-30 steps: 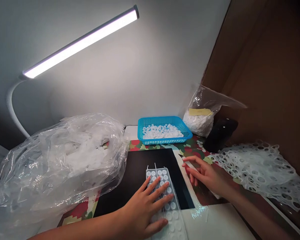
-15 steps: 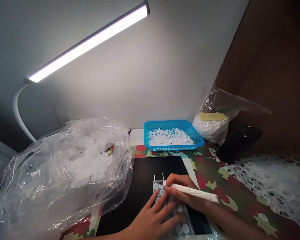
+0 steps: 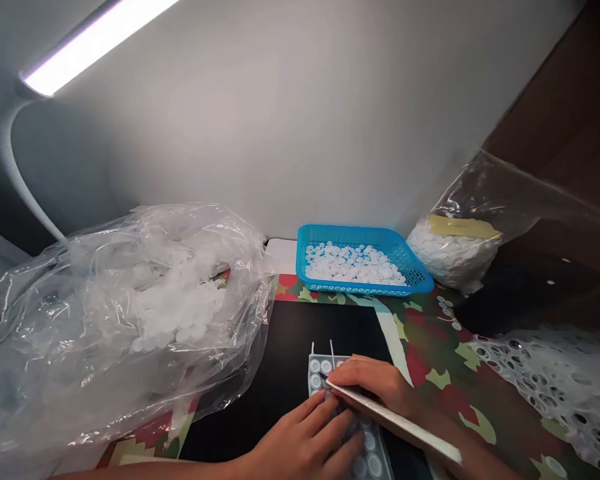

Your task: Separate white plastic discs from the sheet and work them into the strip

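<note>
A clear plastic tray [image 3: 376,440] with rows of round cells lies on a black mat [image 3: 240,373], and white discs with rings sit in its cells. My left hand [image 3: 300,437] rests across the tray's left side, its fingers stretched out and slightly apart. Pinched in my right hand [image 3: 375,383] is a white pen-like tool [image 3: 405,423] with a thin dark tip. That tip points at the cells near the tray's top left. Two thin white prongs stick out beyond the far edge. Both hands cover much of the tray's middle.
A blue basket [image 3: 370,289] of small white discs stands at the back. Left lies a big clear plastic bag [image 3: 180,327] with white pieces. Back right is another bag [image 3: 450,253] with a yellow label. White perforated sheeting [image 3: 570,393] lies right. A lamp [image 3: 100,40] shines above.
The view has shifted, so the lamp sits higher and further left. My right hand has moved slightly, and the tool's dark tip now shows over the tray's top-left cells. My left hand stays on the tray.
</note>
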